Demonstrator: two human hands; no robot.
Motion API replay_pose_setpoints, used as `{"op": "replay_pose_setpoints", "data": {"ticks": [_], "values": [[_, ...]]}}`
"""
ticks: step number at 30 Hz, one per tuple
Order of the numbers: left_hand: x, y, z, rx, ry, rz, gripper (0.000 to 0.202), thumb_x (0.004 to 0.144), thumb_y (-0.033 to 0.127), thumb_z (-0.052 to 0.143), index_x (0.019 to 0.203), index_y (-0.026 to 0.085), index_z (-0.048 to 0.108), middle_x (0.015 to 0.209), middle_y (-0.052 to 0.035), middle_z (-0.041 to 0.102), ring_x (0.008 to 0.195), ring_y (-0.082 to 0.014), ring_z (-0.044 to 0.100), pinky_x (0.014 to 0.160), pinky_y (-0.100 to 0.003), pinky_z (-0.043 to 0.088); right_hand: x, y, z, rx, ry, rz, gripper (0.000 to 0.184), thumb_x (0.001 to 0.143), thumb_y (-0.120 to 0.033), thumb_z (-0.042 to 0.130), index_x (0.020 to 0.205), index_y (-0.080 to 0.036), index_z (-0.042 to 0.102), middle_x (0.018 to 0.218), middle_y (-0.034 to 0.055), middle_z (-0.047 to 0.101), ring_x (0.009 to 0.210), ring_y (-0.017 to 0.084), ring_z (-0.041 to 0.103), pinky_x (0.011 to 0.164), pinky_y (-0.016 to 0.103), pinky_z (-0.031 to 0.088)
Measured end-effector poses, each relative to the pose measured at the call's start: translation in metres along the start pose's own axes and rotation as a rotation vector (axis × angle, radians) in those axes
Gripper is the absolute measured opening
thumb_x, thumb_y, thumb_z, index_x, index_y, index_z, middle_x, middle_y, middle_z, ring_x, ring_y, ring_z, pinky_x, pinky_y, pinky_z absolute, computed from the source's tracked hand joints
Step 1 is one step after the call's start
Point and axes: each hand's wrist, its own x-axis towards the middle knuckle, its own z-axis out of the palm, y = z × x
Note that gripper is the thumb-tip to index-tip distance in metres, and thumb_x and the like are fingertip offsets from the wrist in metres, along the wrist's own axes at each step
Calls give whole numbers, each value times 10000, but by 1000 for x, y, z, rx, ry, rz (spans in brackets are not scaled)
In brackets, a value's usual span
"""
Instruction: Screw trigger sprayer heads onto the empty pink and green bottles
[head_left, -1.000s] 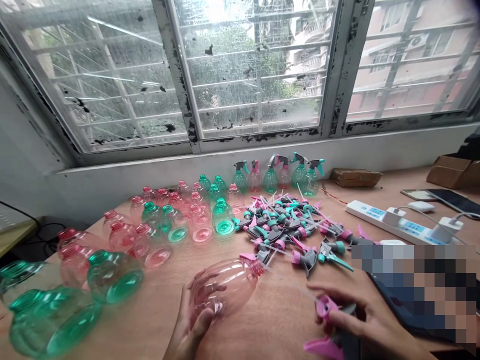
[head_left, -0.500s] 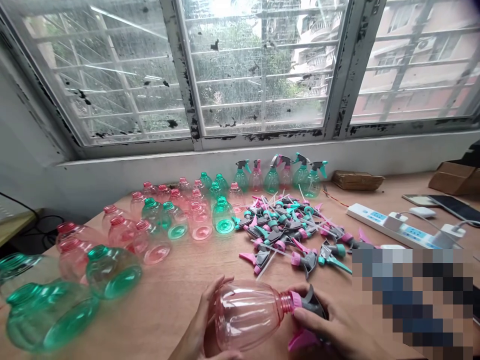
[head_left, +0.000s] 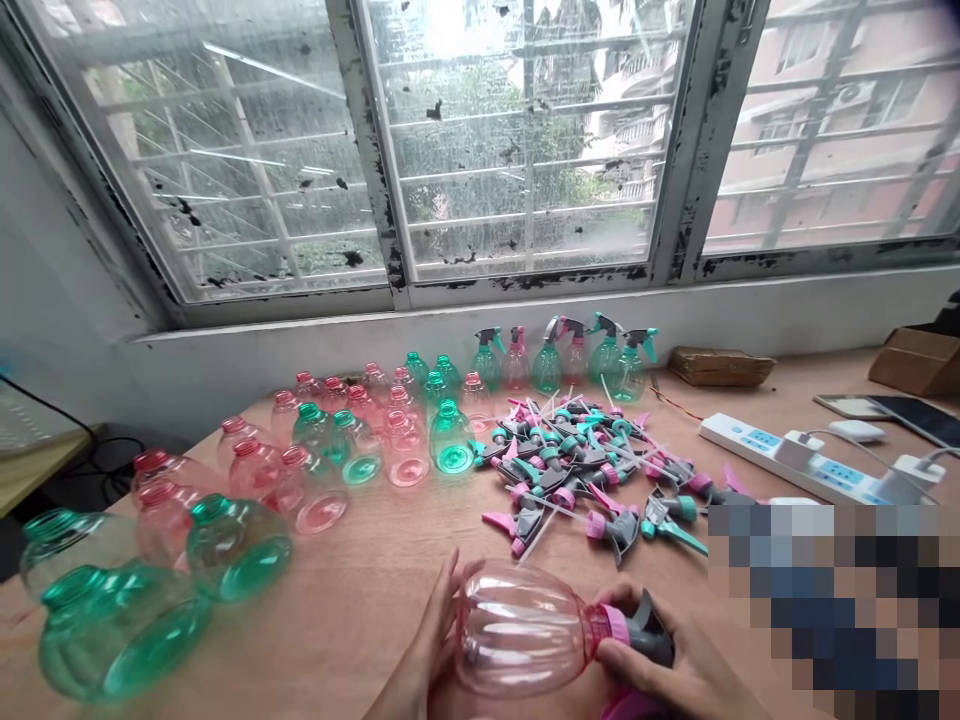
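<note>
A clear pink spray bottle lies sideways between my hands, low in the view, its neck pointing right. My left hand cups its base end, fingers wrapped behind it. A grey trigger spray head with a pink collar sits over the bottle's neck, and my right hand grips it there with thumb and fingers. Part of a pink trigger shows below that hand. Just beyond the bottle, loose spray heads in grey, pink and teal are heaped with their white tubes.
Open-necked green bottles and pink bottles stand at the left and middle. Several fitted spray bottles line the wall under the window. A power strip, phones and a brown box are on the right, near a blurred patch.
The bottle and both hands have shifted slightly right. The pink collar now covers more of the neck threads, which showed before. The view has tilted a little.
</note>
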Motion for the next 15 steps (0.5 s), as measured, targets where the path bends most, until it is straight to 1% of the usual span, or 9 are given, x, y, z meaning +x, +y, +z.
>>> {"op": "replay_pose_setpoints", "data": {"ticks": [2,4,5,7,9,11,12,13,15], "values": [[6,-1,1,-82,-36,-70,1081,774,623,909,1686,329,409,1752,-129,440,1639,-427,370,1348,-627,242,1,2,0,3,3,3,512,773,-647,905,918,-180,753,743,11,724,682,200,644,658,292,504],[12,-4,1,-97,-76,-116,1038,820,599,882,1691,298,403,1770,-130,407,1655,-422,338,1363,-620,209,2,2,0,26,1,6,528,762,-651,914,934,-178,756,754,22,743,683,205,659,650,292,513],[14,-7,1,-72,-89,-106,1028,838,571,878,1698,296,386,1783,-126,383,1665,-417,316,1371,-607,197,2,1,0,42,-2,2,531,758,-647,921,940,-176,756,757,24,746,681,202,661,647,289,514],[14,-13,2,14,-84,-24,994,888,523,848,1716,327,334,1809,-106,331,1683,-397,279,1384,-566,164,3,-3,0,76,-16,-7,527,759,-632,931,945,-174,748,746,17,740,668,192,658,642,280,511],[12,-20,3,83,-62,57,924,965,504,767,1728,398,257,1825,-85,295,1652,-379,360,1376,-542,209,3,-6,-1,105,-39,8,525,767,-625,932,948,-175,730,719,5,727,646,183,659,639,275,509],[9,-23,4,88,-81,67,880,1028,508,672,1733,461,147,1832,-73,269,1575,-365,488,1337,-537,312,4,-7,-2,134,-58,45,536,773,-634,925,962,-179,714,700,-4,720,630,180,659,631,273,507],[8,-23,4,73,-105,53,913,1031,513,665,1735,469,86,1833,-73,264,1556,-364,513,1326,-538,334,4,-6,-2,139,-62,55,541,772,-638,925,968,-182,712,695,-7,716,628,180,656,627,272,504],[8,-23,3,60,-125,39,983,1012,521,693,1737,461,33,1832,-78,262,1563,-371,502,1329,-541,323,4,-5,-3,135,-61,48,544,766,-637,930,972,-181,716,703,-8,715,637,179,652,632,272,501],[9,-19,1,40,-149,25,1126,947,531,778,1745,411,-7,1834,-96,247,1623,-392,405,1351,-551,262,5,-3,-4,105,-54,8,543,754,-626,942,981,-178,735,745,1,723,675,183,651,656,275,500]]}}
